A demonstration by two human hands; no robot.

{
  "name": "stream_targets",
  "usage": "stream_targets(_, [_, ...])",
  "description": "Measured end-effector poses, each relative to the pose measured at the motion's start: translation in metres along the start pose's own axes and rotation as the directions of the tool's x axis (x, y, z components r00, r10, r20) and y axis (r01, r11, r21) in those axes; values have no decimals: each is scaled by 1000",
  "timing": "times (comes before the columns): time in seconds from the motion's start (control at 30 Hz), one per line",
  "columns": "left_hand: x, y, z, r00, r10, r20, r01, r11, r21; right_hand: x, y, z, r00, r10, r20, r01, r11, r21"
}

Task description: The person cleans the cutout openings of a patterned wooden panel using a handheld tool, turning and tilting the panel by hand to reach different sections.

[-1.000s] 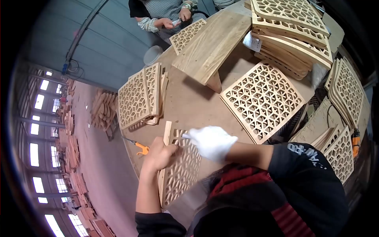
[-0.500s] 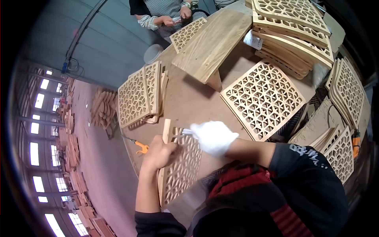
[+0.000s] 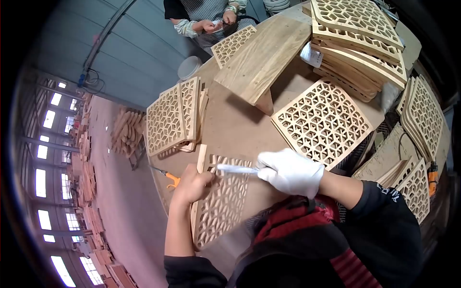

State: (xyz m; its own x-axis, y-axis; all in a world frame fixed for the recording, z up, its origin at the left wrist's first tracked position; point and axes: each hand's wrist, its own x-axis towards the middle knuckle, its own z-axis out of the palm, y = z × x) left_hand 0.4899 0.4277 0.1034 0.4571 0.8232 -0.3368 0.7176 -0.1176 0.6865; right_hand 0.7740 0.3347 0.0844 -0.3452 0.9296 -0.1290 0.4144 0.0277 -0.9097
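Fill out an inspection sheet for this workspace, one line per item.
Surface: brown table, bearing stacks of cutout wooden panels.
Job's things: held panel with cutouts; pale stick over it, contact unclear.
Clutter: raised board, tall stack, smaller stack, orange tool near the table's edge.
Grips: left hand bare, on the held panel's edge; right hand gloved in white, holding the stick.
Cables: loops on the grey wall.
Surroundings: another person across the table; white bucket.
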Motion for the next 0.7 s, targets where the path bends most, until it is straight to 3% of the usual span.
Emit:
stream_targets(0.1, [1, 2, 0, 999, 40, 7, -41, 999, 30, 2, -11, 8, 981, -86, -174, 61, 988, -143])
stream_targets(0.2, [0, 7, 3, 996, -87, -9, 86, 995, -51, 10, -13, 20, 947, -205, -246, 141, 956, -257])
stream_targets(0.27, [-1, 23, 6, 954, -301, 1, 298, 943, -147, 16, -16, 27, 927, -274, -254, 168, 914, -370])
stream_targets(0.4, [-7, 50, 18, 981, -183, -66, 188, 979, 82, 35, -24, 43, 868, -414, -275, 219, 815, -537])
stream_targets(0.47, [-6, 38, 19, 954, -291, -68, 291, 957, 1, 54, -19, 59, 864, -422, -274, 210, 797, -566])
stream_targets(0.53, [-6, 34, 13, 966, -257, 0, 257, 964, -69, 51, -19, 65, 866, -404, -294, 188, 808, -558])
stream_targets(0.63, [-3, 40, 14, 975, -212, -69, 217, 973, 75, 35, -23, 60, 901, -324, -288, 142, 848, -511])
stream_targets(0.7, [-6, 46, 17, 975, -209, -69, 210, 978, 4, 38, -24, 57, 890, -349, -292, 141, 821, -553])
